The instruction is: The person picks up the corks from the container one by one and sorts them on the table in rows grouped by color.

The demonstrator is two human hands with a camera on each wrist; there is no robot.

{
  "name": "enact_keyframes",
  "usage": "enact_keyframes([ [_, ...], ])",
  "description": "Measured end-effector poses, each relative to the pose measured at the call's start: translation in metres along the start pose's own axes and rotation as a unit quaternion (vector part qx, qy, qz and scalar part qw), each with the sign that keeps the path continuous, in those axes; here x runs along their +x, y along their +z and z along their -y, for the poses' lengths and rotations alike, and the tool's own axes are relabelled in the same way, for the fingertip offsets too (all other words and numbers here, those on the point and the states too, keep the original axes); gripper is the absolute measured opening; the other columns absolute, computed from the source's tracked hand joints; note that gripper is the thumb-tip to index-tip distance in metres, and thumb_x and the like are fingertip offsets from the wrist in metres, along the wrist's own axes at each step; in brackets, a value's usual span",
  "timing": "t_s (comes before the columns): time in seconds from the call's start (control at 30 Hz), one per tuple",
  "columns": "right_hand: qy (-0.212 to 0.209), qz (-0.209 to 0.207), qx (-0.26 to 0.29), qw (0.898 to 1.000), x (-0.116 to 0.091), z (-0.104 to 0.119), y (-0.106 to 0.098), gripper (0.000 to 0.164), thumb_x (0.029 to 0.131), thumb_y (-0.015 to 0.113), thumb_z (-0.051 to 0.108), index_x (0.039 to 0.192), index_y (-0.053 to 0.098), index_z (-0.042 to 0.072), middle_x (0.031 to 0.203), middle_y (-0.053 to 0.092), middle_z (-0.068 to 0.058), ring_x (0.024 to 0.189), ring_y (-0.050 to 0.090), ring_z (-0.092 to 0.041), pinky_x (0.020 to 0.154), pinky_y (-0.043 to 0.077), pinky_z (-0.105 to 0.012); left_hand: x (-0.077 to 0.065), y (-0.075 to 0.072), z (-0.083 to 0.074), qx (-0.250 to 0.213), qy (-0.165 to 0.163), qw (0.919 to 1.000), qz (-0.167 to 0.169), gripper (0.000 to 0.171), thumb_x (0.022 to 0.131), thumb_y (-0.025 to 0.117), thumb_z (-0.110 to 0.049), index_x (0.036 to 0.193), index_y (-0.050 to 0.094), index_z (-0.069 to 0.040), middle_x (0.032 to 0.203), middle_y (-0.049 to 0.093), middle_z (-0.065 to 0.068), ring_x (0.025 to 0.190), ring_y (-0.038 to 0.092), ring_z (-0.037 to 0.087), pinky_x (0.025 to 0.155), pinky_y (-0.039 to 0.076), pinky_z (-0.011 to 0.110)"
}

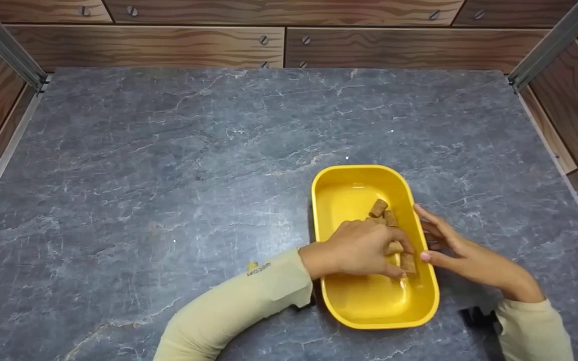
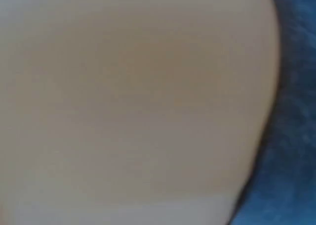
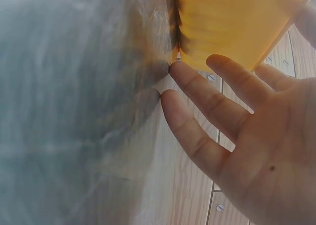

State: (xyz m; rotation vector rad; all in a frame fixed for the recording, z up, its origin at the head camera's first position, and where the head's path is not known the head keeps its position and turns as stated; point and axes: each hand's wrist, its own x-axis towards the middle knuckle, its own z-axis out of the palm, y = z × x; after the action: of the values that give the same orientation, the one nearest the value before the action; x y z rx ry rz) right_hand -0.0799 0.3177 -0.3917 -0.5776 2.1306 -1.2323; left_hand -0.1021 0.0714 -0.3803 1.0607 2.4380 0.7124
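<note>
A yellow tub (image 1: 356,301) stands on the table, right of the middle. Several brown cork pieces (image 1: 379,207) lie inside it along its right side. My left hand (image 1: 364,248) reaches in over the tub's left rim, its fingers curled down, and pinches a cork (image 1: 408,263) near the right wall. The hand covers part of the corks. Outside the tub, my right hand (image 1: 457,250) rests against the right wall with fairly straight fingers, the thumb at the rim. The right wrist view shows these fingers (image 3: 212,104) below the yellow wall. Blurred skin fills most of the left wrist view.
The grey marbled table (image 1: 168,175) spreads to the left and behind the tub. A small yellowish piece (image 1: 252,264) is partly hidden behind the left sleeve (image 1: 249,296). Wood-patterned panels (image 1: 168,45) border the table at the back and sides.
</note>
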Motion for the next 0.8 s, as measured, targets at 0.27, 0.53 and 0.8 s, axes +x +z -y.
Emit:
enact_keyframes([
  [0.27,0.013,-0.001,0.001,1.000,0.001,0.001,0.001,0.074,0.102,0.045,0.011,0.156,-0.005,0.025,0.153,0.015,-0.035,0.122,0.039,0.017,0.093,0.044,-0.015,-0.021,-0.015,0.006,-0.043,0.035,0.9982,-0.024,0.039,0.079,0.076,-0.042,0.115,0.066,-0.031,0.071,0.057,-0.012,0.063,0.047,0.001,0.058,0.037,0.017],
  [0.53,0.028,-0.004,0.012,1.000,0.001,0.002,0.002,0.075,0.102,0.047,0.014,0.156,-0.004,0.026,0.155,0.014,-0.033,0.123,0.037,0.019,0.093,0.042,-0.014,-0.053,-0.031,0.021,-0.182,0.046,0.9805,-0.057,0.037,0.080,0.079,-0.030,0.113,0.066,-0.023,0.056,0.037,-0.009,0.050,0.031,0.001,0.050,0.027,0.015],
  [0.8,0.032,-0.018,0.000,0.999,-0.001,0.003,0.002,0.075,0.101,0.048,0.015,0.156,-0.002,0.026,0.153,0.019,-0.033,0.122,0.038,0.019,0.094,0.042,-0.013,-0.082,-0.047,0.034,-0.308,0.035,0.9480,-0.071,0.035,0.080,0.078,-0.017,0.113,0.066,-0.017,0.056,0.030,-0.007,0.051,0.026,0.006,0.054,0.030,0.019],
])
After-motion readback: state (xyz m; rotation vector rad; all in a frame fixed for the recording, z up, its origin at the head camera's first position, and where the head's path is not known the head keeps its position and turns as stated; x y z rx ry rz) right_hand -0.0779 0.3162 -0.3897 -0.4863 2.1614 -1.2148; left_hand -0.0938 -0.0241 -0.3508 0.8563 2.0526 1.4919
